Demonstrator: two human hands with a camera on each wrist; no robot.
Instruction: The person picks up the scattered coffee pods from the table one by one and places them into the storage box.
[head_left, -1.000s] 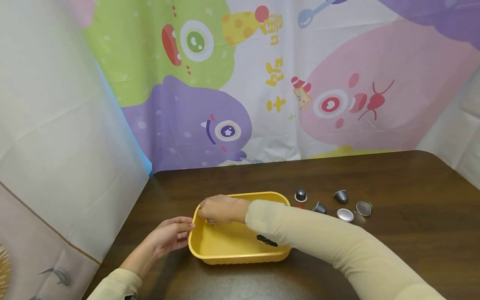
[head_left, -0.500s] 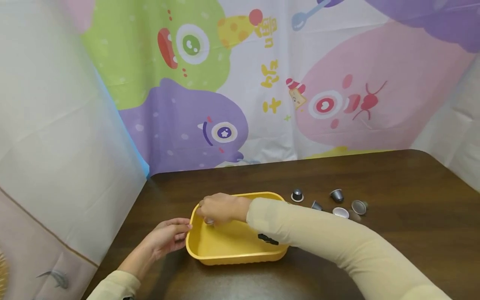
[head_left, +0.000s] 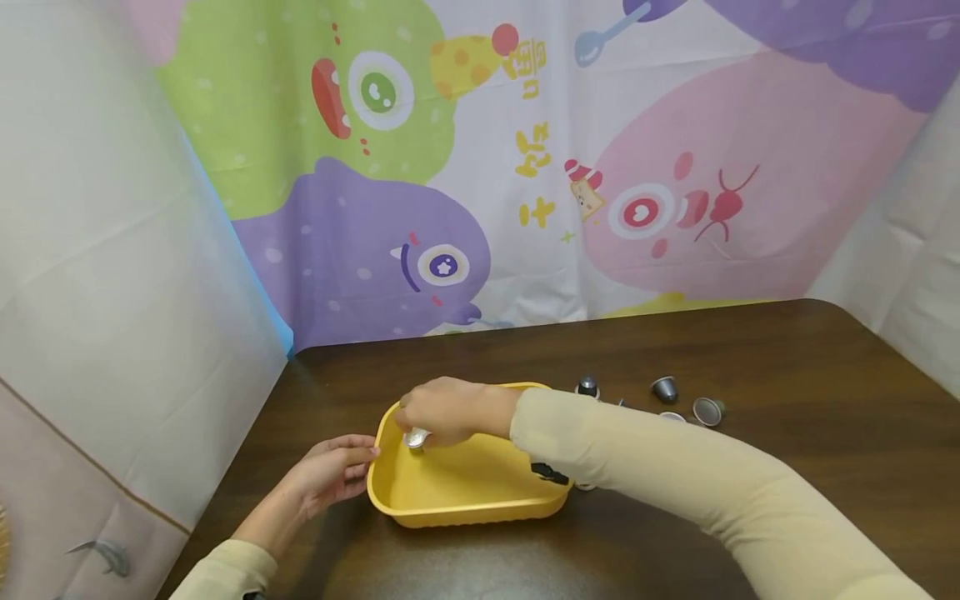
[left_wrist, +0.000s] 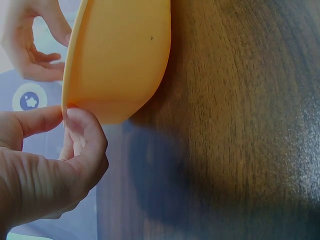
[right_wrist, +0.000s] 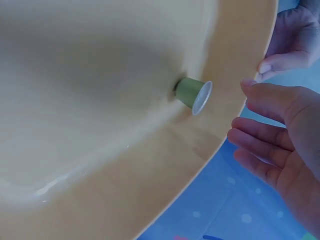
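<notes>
I've got the right hand [head_left: 442, 410] over the far-left corner of the yellow tub [head_left: 465, 504], fingers relaxed and apart; the wrist view shows the green capsule [right_wrist: 194, 94] lying on its side inside, against the tub wall, w/ no finger on it. So I read this as the drop step done. Left hand [left_wrist: 47, 165] pinches the tub rim, steadying it on the worktop [head_left: 787, 367]. Next, I'd say: right hand out to the grey capsules [head_left: 664, 388] (loose, small, so a tidy pinch).
</notes>
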